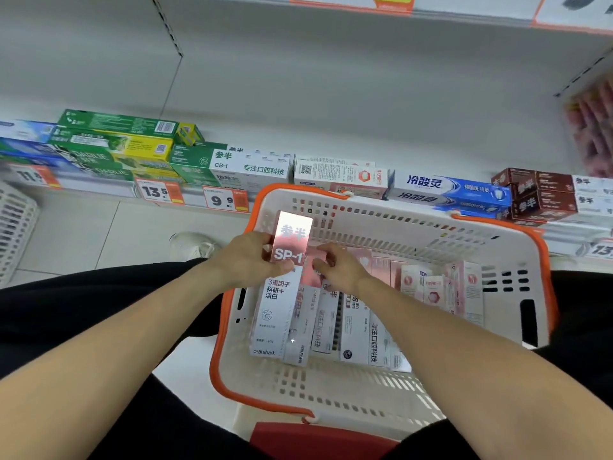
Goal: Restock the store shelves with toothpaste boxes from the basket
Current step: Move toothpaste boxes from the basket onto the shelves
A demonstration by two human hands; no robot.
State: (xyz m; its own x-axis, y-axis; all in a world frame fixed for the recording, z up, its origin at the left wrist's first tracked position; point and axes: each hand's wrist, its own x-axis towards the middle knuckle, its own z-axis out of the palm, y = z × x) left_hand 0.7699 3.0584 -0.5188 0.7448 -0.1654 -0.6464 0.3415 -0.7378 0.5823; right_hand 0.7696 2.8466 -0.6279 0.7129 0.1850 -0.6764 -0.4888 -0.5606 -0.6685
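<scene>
While the left hand (252, 257) gripped the pink SP-1 box (286, 283) over the basket (381, 390), the right hand (335, 268) pinched a second box (313, 273) beside it; several boxes (358, 330) lay inside, so restocking seemed far from finished; the shelf (341, 180) beyond already held stock.

A pale back panel (331, 94) rises behind the low shelf (99, 187), under even, flat light. Orange-and-white price tags (159, 192) line the shelf edge. Light floor tiles (99, 234) spread below, and what seems a white slatted crate (15, 224) stands at far left.
</scene>
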